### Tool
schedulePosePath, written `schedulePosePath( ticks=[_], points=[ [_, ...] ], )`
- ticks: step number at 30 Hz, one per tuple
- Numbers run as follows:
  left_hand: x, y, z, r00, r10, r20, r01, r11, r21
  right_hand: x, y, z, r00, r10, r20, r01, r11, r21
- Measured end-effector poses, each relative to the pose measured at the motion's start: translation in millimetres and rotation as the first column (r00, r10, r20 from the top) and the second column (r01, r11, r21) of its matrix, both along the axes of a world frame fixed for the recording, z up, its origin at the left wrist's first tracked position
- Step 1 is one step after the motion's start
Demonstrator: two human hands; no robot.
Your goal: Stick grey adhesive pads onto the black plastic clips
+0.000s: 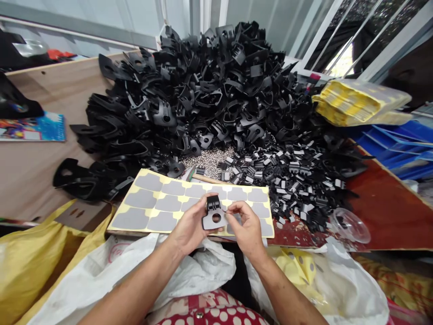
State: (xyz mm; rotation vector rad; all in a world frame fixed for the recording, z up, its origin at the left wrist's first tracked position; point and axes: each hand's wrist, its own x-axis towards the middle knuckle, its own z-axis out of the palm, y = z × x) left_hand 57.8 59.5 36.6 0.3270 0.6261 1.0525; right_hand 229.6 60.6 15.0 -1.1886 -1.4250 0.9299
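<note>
My left hand (192, 225) is closed around a small black plastic clip (215, 218), held over the front edge of the table. The clip has a hinge-like block at its top and a flat grey face with a round hole. At the clip's right edge, the thumb and forefinger of my right hand (246, 225) are pinched together; whether a sticker edge is between them is too small to tell. Beneath both hands lies a yellow backing sheet (158, 192) with rows of grey stickers, partly hidden by them.
A large heap of black plastic parts (203, 90) rises behind the sheet. Nearer are small metal pieces (211, 160), a hammer (209, 179) and many small black clip pieces (294, 180). A clear plastic cup (351, 225) lies at right, below stacked yellow sheets (358, 101).
</note>
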Motion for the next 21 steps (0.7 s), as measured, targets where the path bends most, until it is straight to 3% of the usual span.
schedulePosePath(
  ticks=[11, 16, 18, 21],
  points=[
    [1.6, 0.2, -3.8, 1.000, 0.010, -0.014, -0.010, 1.000, 0.000, -0.7, -1.3, -3.7, 1.000, 0.001, 0.017, -0.001, 1.000, -0.004],
    [4.8, -4.8, -4.4, 0.993, -0.001, -0.120, 0.008, 0.999, 0.051, -3.0, -3.8, -0.7, 0.991, -0.015, 0.133, 0.008, 0.999, 0.049],
    [11.9, -5.9, -9.9, 0.967, 0.073, -0.244, -0.043, 0.991, 0.130, -6.7, -8.9, -2.7, 0.974, -0.032, 0.226, 0.004, 0.992, 0.124],
    [21.6, -7.4, -21.4, 0.848, 0.283, -0.449, -0.162, 0.944, 0.289, -11.1, -19.5, -9.9, 0.904, -0.119, 0.410, -0.027, 0.943, 0.332]
  ],
)
